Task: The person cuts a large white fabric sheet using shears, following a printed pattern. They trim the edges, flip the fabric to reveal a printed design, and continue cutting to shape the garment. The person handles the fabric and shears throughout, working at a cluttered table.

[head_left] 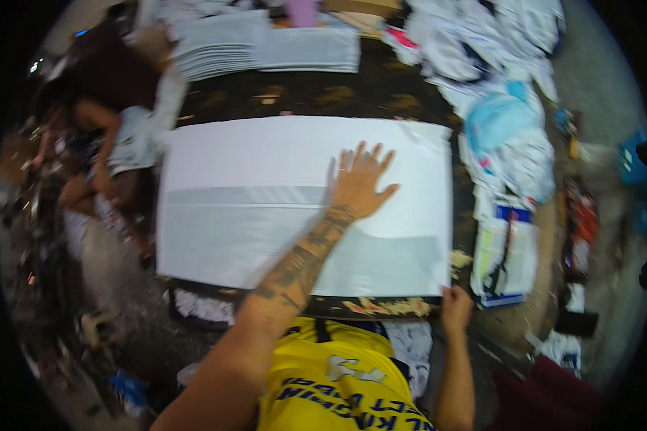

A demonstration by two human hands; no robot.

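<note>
A large white sheet (pixel 244 154) with pale grey bands lies flat across the dark worktable. My left hand (pixel 361 183) rests palm down on its upper right part, fingers spread, the tattooed forearm crossing the sheet. At the sheet's near right corner is my right hand (pixel 456 309), its fingers closed on the edge there. Blur hides exactly how the fingertips meet the corner.
Stacked pale folded sheets (pixel 219 47) sit at the table's far side. White cloths (pixel 474 43) heap at the far right, with a light-blue bundle (pixel 507 126) below them. Black scissors (pixel 502 262) lie on a printed packet at right. Another person (pixel 97 136) sits low at left.
</note>
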